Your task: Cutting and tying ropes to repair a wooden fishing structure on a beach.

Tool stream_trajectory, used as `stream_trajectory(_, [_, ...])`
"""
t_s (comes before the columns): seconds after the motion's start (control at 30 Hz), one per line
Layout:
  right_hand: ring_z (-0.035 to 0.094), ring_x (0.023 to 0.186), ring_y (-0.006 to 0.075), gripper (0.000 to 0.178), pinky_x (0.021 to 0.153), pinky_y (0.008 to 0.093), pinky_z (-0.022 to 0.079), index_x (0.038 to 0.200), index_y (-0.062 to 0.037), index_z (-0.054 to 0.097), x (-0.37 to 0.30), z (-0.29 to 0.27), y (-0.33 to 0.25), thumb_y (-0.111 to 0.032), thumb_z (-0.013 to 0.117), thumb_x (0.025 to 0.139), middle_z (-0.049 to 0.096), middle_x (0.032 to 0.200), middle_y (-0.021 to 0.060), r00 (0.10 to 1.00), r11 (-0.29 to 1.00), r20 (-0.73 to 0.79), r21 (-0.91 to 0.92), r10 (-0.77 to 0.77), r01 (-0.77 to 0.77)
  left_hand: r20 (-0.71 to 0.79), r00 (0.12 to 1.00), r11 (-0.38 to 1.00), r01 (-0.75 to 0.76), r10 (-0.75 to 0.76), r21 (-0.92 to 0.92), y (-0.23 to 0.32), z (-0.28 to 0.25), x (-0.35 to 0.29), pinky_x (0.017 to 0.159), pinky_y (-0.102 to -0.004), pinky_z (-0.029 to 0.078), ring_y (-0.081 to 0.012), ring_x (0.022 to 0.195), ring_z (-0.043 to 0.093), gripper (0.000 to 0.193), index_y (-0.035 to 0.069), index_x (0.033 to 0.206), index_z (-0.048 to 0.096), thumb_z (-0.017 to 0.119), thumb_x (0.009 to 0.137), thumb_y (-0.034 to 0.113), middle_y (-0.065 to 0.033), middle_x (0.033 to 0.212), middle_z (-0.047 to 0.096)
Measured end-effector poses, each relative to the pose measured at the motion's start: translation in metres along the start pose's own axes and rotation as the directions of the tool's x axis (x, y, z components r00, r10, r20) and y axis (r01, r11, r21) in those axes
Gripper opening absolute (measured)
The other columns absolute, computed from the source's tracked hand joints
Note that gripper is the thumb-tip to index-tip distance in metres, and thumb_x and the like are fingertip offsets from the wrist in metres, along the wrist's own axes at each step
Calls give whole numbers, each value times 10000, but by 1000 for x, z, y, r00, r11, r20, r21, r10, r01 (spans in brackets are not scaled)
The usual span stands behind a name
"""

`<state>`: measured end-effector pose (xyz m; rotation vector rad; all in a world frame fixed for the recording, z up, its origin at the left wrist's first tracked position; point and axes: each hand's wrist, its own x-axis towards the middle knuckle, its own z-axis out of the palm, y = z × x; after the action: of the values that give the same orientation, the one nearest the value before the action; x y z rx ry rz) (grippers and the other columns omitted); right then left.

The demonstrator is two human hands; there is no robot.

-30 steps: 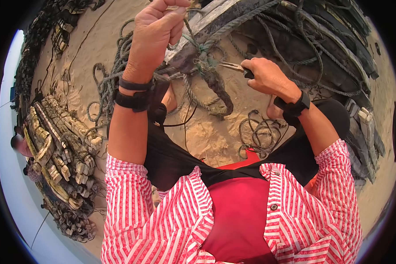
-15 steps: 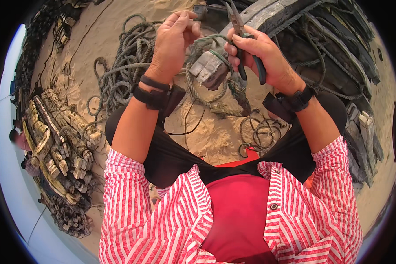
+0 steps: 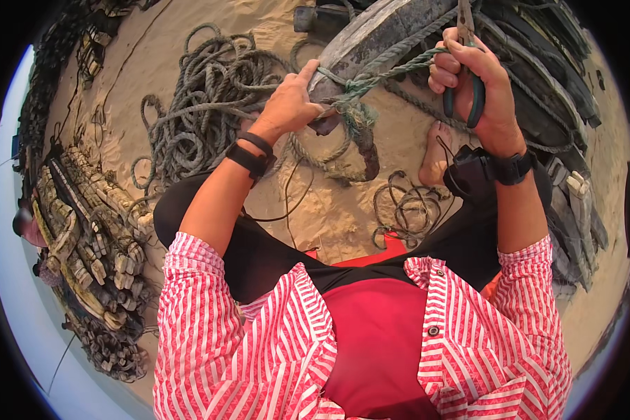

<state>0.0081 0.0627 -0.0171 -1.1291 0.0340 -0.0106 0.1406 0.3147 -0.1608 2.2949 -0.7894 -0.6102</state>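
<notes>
My left hand (image 3: 290, 102) grips the near end of a weathered grey beam (image 3: 371, 50), its forefinger and thumb set around that end. A green rope (image 3: 392, 75) is tied about the beam close to my left hand, and a frayed tail (image 3: 362, 136) hangs from it. Up to the right, my right hand (image 3: 477, 78) is closed around a pair of pliers (image 3: 477, 101) with dark green handles, jaws pointing away from me. The same fingers hold the pulled strand of the green rope, which runs taut from the knot.
Coiled grey rope (image 3: 203, 105) is heaped on the sand at left. Beyond it lie bundles of worn floats (image 3: 84, 238). Dark beams with ropes (image 3: 539, 84) fill the right side. A bare foot (image 3: 435, 152) and a thin cord coil (image 3: 406, 206) are below.
My right hand has moved right with the pliers, drawing the green rope taut. My left hand has come down from the air onto the beam's end.
</notes>
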Motion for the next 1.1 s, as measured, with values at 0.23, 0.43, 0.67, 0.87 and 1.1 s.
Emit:
stream_trajectory(0.23, [459,692,106,150,678,306,409,1059,-77,537,-9,-35,-19,-188,577,967,465,779,-23,997,988,-47,139,-55,61,51,994,865,-63,102,-497,8,-4,6,886,-260,439,-107,909,528,771,63,1509,382,733,858,280,-52,1019,655])
stream_trajectory(0.43, [400,749,105,242,770,300,364,1148,-75,462,-12,-41,-57,-240,495,974,427,935,14,968,986,196,-37,-155,165,18,1000,795,7,6,-607,-17,5,2,1007,-315,420,-205,1156,560,779,40,1493,399,718,871,383,-131,1302,600])
stream_trajectory(0.67, [579,959,151,521,888,275,448,1260,-16,625,-27,-76,-46,-263,690,806,628,1060,61,898,2,-425,-904,-116,-428,-98,995,996,-15,6,-91,-25,15,15,1023,-374,432,-308,1220,531,715,40,1405,490,769,817,336,-181,1325,549])
stream_trajectory(0.87, [590,802,179,416,795,307,481,1208,-34,641,-17,-63,-42,-257,659,858,663,894,76,976,96,-186,-980,-109,-176,-374,805,806,-202,460,556,13,39,7,717,-412,526,-305,895,586,254,62,972,619,711,850,265,-116,940,564])
stream_trajectory(1.1, [644,938,195,488,887,315,477,1267,-47,628,-8,-60,-28,-314,685,863,683,1046,107,958,37,-114,-993,-264,-108,-12,760,667,-562,650,490,65,84,-34,554,-365,495,-234,691,616,323,84,748,578,690,851,369,-71,737,560])
